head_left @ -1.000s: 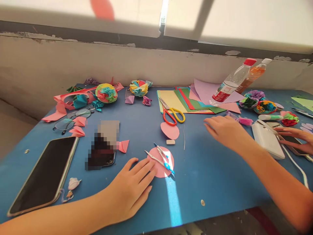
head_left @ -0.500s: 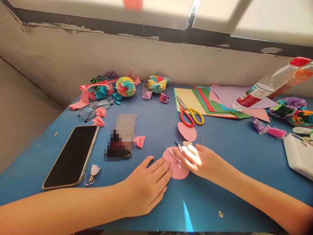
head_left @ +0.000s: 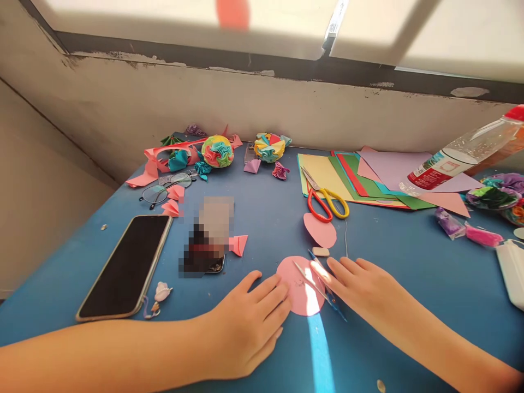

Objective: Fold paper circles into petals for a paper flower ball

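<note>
Blue worktop (head_left: pixel 262 229) under a window sill, scuffed wall behind, craft clutter all over.

Step in hand, as I judge it: working a pink paper circle (head_left: pixel 295 284) with a compass (head_left: pixel 319 284). Left hand (head_left: pixel 245 327) lies flat and open, fingers spread, tips touching the circle's left edge and seeming to pin it down. Right hand (head_left: pixel 364 286) is open too, fingers extended, fingertips on or just beside the compass, which lies across the circle's right half with its blue end pointing toward the near edge. No closed grip on it visible; cannot tell whether a finger is curled under it.

Next move probably calls for pinching the compass up by its top while the left hand holds the paper from sliding; thin paper shifts easily and the needle point is sharp.

Circle sits between both hands, near the worktop's front edge, a sun stripe crossing it.

Around:
- second pink cutout (head_left: pixel 320 230) just beyond, small white eraser (head_left: pixel 320 251) between the two
- scissors (head_left: pixel 327 202) with red and yellow handles lying partly on a coloured paper stack (head_left: pixel 368 183)
- phone (head_left: pixel 125 267) left, face up, well apart from the hands
- glasses (head_left: pixel 164 188) and paper balls (head_left: pixel 218 151) at the back
- plastic bottle (head_left: pixel 462 155) tilted at far right
</note>
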The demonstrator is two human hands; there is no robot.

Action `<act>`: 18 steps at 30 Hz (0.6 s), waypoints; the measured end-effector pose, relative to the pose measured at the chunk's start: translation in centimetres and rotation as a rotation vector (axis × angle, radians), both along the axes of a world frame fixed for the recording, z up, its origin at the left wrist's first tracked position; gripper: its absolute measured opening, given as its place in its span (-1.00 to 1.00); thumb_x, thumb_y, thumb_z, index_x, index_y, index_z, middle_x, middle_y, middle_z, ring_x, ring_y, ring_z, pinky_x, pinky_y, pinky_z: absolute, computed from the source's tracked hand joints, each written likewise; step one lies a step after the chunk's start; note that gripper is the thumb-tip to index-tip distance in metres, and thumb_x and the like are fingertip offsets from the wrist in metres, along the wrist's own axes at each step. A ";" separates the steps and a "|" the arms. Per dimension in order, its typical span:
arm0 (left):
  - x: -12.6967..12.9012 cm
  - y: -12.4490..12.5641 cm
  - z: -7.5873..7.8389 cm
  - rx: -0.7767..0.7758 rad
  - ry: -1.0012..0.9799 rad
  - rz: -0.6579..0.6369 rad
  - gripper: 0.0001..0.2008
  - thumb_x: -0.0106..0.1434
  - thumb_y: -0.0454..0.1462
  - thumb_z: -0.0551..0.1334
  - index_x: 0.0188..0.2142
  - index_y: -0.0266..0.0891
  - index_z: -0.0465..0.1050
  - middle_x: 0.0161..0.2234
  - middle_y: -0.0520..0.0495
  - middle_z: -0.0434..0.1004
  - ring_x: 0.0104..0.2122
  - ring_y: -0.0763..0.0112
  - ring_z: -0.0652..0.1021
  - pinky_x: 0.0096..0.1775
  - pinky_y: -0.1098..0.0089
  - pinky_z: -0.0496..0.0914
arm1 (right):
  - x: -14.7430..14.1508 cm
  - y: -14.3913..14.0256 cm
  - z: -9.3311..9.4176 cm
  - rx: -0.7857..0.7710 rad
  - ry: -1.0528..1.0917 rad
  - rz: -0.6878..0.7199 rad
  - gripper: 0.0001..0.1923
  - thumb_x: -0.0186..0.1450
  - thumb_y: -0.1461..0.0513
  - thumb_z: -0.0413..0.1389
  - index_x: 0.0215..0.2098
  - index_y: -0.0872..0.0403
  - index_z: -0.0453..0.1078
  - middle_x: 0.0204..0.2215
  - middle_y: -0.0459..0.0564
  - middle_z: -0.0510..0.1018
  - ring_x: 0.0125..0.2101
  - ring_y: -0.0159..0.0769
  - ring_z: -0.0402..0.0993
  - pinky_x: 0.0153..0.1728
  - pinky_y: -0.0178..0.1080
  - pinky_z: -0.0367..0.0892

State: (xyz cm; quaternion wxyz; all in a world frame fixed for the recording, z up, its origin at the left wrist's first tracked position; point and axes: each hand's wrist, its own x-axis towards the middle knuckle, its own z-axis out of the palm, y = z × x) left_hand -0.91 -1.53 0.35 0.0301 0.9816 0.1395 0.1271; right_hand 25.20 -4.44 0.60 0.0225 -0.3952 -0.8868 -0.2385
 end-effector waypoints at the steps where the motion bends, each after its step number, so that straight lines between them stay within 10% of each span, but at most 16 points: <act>1: 0.0 0.1 0.1 0.002 0.005 -0.001 -0.64 0.31 -0.25 -0.01 0.06 -0.32 0.23 0.06 -0.12 0.31 0.05 0.19 0.29 0.00 0.17 0.15 | 0.0 0.1 -0.2 0.026 0.002 0.020 -0.78 0.19 0.47 -0.10 -0.50 0.16 0.29 -0.51 -0.03 0.32 -0.52 -0.35 0.17 -0.50 -0.26 -0.06; 10: 0.1 -0.2 -0.1 0.053 -0.037 0.032 -0.64 0.30 -0.22 0.01 0.05 -0.31 0.26 0.05 -0.09 0.34 0.02 0.21 0.33 0.01 0.15 0.12 | 0.1 1.5 -0.3 0.208 0.048 0.186 -0.99 0.23 0.33 0.02 -0.36 0.14 0.24 -0.42 0.00 0.42 -0.45 -0.33 0.27 -0.48 -0.28 0.03; 18: 0.1 0.1 0.0 0.034 0.005 0.012 -0.64 0.31 -0.24 -0.02 0.05 -0.31 0.26 0.08 -0.08 0.32 0.05 0.22 0.30 -0.02 0.16 0.15 | 0.8 1.9 -0.7 0.323 0.349 0.178 -0.78 0.09 0.40 0.15 -0.43 0.10 0.16 -0.68 -0.19 0.17 -0.62 -0.49 0.01 -0.56 -0.35 0.00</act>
